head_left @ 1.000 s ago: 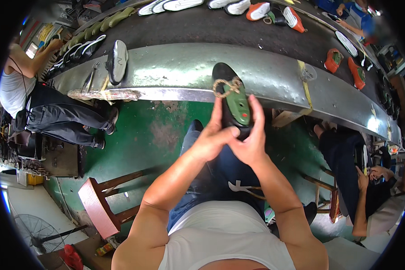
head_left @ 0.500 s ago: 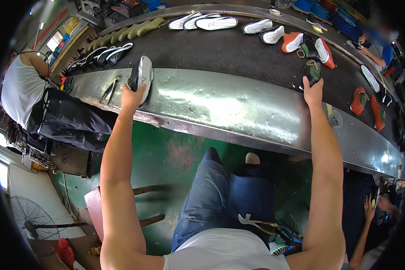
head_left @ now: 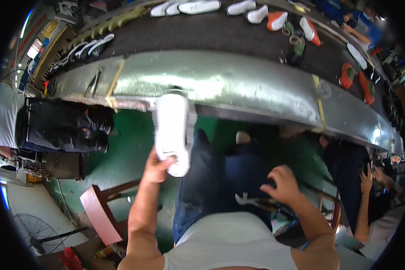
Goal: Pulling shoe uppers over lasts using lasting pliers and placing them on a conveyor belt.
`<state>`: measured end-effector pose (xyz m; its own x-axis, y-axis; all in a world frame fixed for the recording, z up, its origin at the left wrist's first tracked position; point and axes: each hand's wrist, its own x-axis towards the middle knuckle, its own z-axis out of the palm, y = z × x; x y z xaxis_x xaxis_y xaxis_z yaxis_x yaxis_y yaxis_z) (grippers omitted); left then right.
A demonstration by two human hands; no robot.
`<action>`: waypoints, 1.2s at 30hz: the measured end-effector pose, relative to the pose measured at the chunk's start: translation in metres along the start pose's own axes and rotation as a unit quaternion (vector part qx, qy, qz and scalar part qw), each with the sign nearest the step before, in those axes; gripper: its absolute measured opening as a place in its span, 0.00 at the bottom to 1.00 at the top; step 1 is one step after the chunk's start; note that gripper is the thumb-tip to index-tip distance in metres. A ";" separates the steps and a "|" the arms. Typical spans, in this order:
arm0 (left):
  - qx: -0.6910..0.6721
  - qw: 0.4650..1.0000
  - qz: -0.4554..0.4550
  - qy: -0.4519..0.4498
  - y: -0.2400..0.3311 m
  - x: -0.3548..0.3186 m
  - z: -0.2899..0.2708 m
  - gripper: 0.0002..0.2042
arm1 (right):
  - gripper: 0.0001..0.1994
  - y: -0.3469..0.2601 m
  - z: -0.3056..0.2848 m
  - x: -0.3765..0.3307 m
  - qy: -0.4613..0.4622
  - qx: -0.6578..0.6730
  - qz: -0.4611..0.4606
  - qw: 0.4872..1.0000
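A shoe (head_left: 172,123) with a white sole hangs in front of the bench edge, its sole turned up toward me and its outline smeared by motion. My left hand (head_left: 157,166) is closed around one end of it, thumb on the sole. My right hand (head_left: 282,185) is raised over my lap at the right, empty, fingers bent but apart. Just below that hand, a metal tool with a hooked head (head_left: 244,198) lies by my thigh, its kind unclear. On the dark belt, a dark green shoe (head_left: 296,50) stands at the right.
A shiny metal bench edge (head_left: 198,74) runs before the dark conveyor belt (head_left: 198,33), which carries rows of shoes. Orange shoes (head_left: 369,90) lie at the right. A wooden stool (head_left: 96,213) stands at my left. Co-workers sit at both sides; a fan (head_left: 33,234) stands lower left.
My left hand has brought the white-soled shoe back from the bench toward my lap. The right hand has let go of the dark green shoe on the belt and drawn back over my lap.
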<state>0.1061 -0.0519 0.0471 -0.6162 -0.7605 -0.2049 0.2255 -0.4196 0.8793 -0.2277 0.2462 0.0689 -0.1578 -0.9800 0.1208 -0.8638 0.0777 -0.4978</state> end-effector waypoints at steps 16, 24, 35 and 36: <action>0.529 0.829 -0.077 -0.167 -0.129 0.051 0.179 0.36 | 0.20 -0.004 0.029 -0.125 -0.121 0.566 0.402 0.710; 0.082 0.988 -0.037 -0.129 -0.083 0.023 0.153 0.32 | 0.15 -0.049 0.010 -0.071 -0.081 0.402 0.258 0.875; 0.219 0.958 0.035 -0.184 -0.078 -0.004 0.128 0.28 | 0.17 -0.061 0.003 0.002 -0.217 0.599 0.247 0.731; 0.251 0.949 0.036 -0.187 -0.075 -0.004 0.127 0.27 | 0.16 -0.062 0.000 0.006 -0.233 0.603 0.289 0.706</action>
<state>-0.0047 0.0455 0.0364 -0.8582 -0.5108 -0.0513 -0.0521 -0.0127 0.9986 -0.1756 0.2353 0.1004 0.1000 -0.8236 -0.5582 0.3606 0.5529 -0.7512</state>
